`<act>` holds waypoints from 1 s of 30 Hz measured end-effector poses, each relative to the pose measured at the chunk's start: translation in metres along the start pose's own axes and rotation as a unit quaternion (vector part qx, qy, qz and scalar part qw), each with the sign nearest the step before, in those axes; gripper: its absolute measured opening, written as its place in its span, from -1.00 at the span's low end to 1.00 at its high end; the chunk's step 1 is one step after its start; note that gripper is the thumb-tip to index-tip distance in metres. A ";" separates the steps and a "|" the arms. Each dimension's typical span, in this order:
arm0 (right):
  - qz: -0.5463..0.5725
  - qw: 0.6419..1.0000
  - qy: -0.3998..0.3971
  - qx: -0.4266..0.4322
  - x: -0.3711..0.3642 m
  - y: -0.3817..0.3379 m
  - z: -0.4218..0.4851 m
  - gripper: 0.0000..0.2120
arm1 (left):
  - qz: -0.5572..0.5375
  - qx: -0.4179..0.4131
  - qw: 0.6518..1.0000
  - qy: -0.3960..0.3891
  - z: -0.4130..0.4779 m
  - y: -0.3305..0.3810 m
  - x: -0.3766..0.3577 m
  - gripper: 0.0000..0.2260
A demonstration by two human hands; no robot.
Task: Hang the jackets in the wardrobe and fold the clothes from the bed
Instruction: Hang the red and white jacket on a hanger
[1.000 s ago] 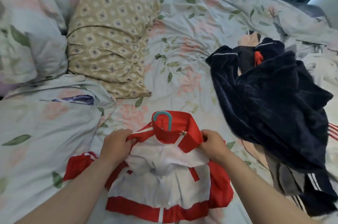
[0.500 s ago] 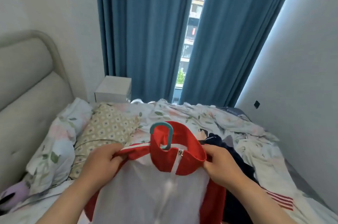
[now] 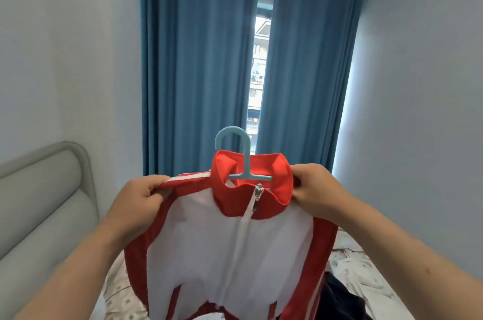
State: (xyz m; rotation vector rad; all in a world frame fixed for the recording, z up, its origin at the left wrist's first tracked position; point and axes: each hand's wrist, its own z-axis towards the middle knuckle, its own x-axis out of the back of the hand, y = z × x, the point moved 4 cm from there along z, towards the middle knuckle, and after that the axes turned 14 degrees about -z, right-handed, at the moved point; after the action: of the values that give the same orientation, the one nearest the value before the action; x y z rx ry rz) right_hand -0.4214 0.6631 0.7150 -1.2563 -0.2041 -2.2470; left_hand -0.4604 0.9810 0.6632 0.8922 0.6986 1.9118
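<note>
Blue curtains (image 3: 201, 71) hung behind a zipped red-and-white jacket (image 3: 230, 241) on a teal hanger (image 3: 236, 155); left hand (image 3: 136, 202) and right hand (image 3: 317, 190) gripped its shoulders.

Blue curtains (image 3: 198, 71) part on daylight between pale walls (image 3: 418, 84).

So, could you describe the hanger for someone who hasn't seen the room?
Before the blue curtains, the left hand and right hand hold up a red and white jacket. The hanger juts from its collar: pale teal plastic, the only hooked thing there.
</note>
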 end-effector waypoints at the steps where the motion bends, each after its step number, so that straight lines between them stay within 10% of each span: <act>1: 0.012 1.000 0.013 -0.002 0.012 0.001 0.003 -0.94 | -0.005 -0.007 1.000 0.018 0.002 0.008 0.010 -0.68; 30: 0.124 0.985 0.017 0.122 0.046 -0.074 0.035 -0.94 | 0.216 -0.026 0.975 -0.045 -0.013 0.140 0.029 -0.74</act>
State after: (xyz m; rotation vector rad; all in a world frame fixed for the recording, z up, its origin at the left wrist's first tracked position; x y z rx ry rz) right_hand -0.4538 0.7200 0.7817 -1.0521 -0.2851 -1.9627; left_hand -0.5485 0.9429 0.7701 1.1601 0.4191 2.2390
